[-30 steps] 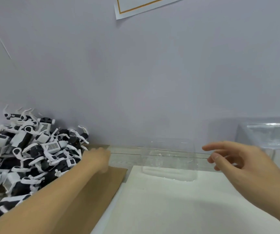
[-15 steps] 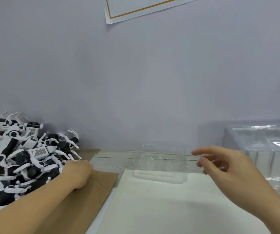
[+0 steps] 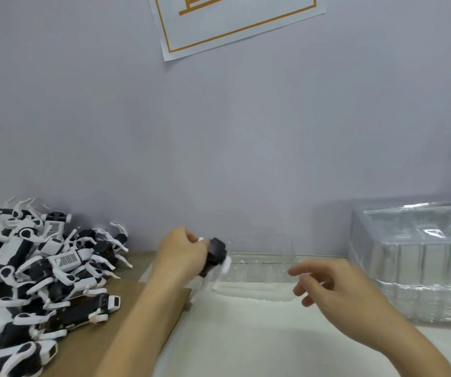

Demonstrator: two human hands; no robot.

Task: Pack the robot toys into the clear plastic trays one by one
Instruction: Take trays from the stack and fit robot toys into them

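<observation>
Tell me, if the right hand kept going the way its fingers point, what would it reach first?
Probably the clear plastic tray; the right hand points left toward it, though depth is unclear.

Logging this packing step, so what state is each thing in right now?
left hand: grips a robot toy, off the pile
right hand: empty, fingers loosely spread
clear tray: empty, open side up
toy pile: heaped
tray stack: nested

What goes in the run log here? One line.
left hand: holds toy | right hand: open, empty | tray: empty
</observation>
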